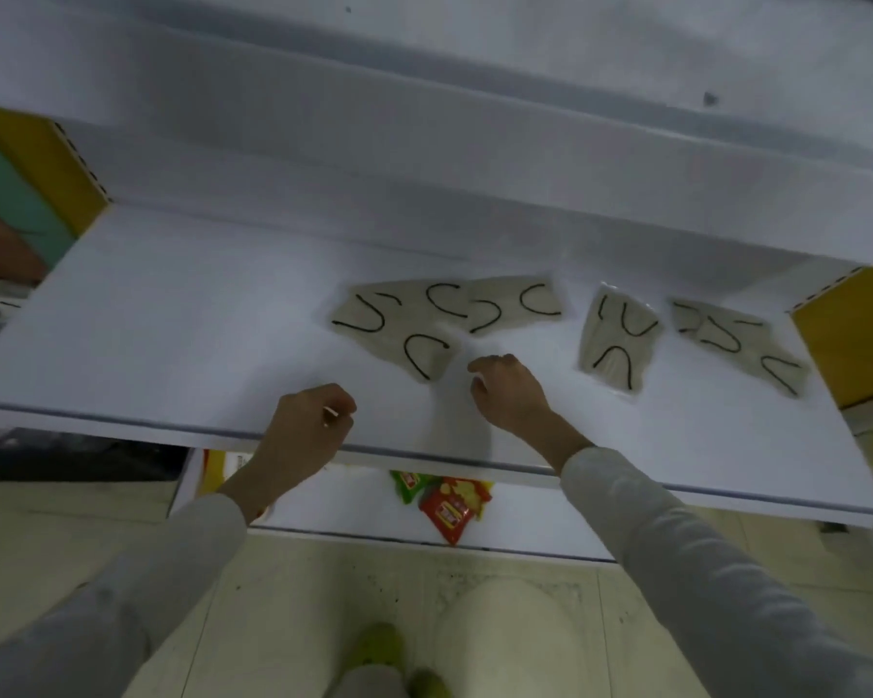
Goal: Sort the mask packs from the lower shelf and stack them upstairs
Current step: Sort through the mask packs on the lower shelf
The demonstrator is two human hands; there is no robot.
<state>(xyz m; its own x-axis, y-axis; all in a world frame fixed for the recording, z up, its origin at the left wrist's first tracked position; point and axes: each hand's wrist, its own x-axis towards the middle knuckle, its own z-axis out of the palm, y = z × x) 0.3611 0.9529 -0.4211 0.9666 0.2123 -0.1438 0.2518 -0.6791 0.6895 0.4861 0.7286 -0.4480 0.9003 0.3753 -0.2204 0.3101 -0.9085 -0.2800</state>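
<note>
Several mask packs lie flat on the white upper shelf [172,314]; they are beige masks with black ear loops in clear wrappers. Two overlapping packs [399,324] [515,304] sit mid-shelf, another pack [618,340] lies to their right, and one more [737,345] is near the right end. My right hand [507,392] rests on the shelf just right of the nearest pack's corner, thumb pointing at it, holding nothing. My left hand [313,420] sits at the shelf's front edge with its fingers curled in and nothing in it.
Another white shelf board [424,158] hangs above. Yellow side panels [46,163] [847,335] close both shelf ends. On the lower shelf [525,521] lie red and green snack packets [447,506]. The tiled floor and my green shoes [379,647] are below.
</note>
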